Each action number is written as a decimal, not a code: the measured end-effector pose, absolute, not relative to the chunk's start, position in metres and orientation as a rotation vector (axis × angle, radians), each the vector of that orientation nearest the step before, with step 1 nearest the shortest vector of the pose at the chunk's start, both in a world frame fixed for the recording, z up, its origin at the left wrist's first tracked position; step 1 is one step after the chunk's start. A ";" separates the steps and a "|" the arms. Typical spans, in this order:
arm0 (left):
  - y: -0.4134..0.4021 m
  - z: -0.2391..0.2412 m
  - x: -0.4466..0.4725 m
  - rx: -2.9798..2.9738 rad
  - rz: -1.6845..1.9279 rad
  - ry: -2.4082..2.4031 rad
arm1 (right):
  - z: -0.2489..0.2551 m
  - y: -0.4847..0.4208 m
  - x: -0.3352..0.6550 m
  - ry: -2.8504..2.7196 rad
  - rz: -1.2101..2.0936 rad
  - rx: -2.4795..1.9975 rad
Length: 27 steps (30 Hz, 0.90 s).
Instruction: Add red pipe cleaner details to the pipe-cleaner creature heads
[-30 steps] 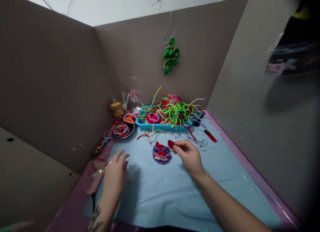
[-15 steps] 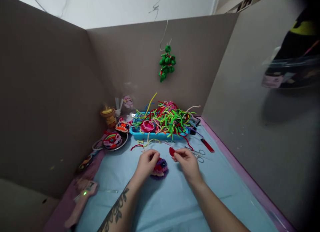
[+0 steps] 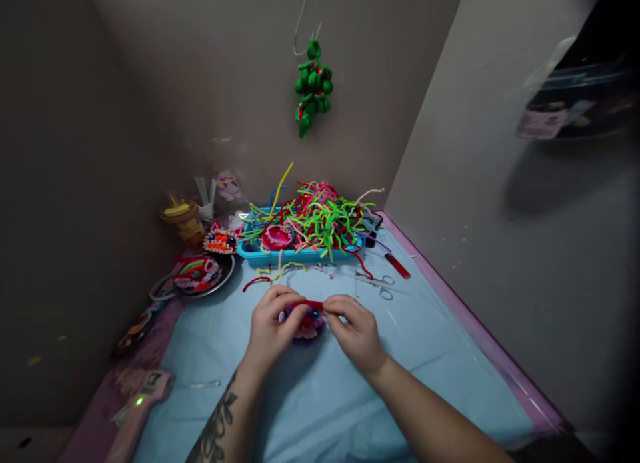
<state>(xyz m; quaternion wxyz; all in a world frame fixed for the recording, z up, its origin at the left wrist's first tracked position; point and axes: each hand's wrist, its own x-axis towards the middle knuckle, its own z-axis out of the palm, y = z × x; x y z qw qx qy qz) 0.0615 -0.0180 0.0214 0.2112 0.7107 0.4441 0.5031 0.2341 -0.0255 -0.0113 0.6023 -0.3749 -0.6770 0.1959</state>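
A small fuzzy craft figure (image 3: 306, 324), purple with red and pink layers, lies on the light blue mat (image 3: 340, 396). My left hand (image 3: 269, 330) curls round its left side and grips it. My right hand (image 3: 353, 330) pinches a small red piece (image 3: 313, 305) and presses it against the top of the figure. Both hands meet over the figure, which is partly hidden by my fingers.
Behind my hands a blue tray (image 3: 295, 252) holds a heap of coloured pipe cleaners (image 3: 315, 213). Scissors (image 3: 377, 284) and a red lighter (image 3: 397, 266) lie to the right. Finished figures on a plate (image 3: 200, 275), a pink glue gun (image 3: 135, 410) and a hanging green ornament (image 3: 313, 83) are also here. Grey boards surround the table.
My left hand came in from the left and took hold of the figure. My right hand moved the red piece left onto the figure's top. The camera tilted down and right.
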 end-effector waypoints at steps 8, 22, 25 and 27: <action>-0.021 0.024 0.065 2.010 1.371 1.224 | -0.011 -0.027 0.237 -1.636 0.350 -0.833; -0.022 0.025 0.066 2.034 1.356 1.171 | -0.007 -0.029 0.238 -1.709 0.339 -0.806; -0.022 0.025 0.066 2.020 1.340 1.163 | -0.006 -0.030 0.238 -1.703 0.330 -0.832; -0.023 0.025 0.067 2.009 1.329 1.154 | -0.006 -0.030 0.238 -1.701 0.323 -0.843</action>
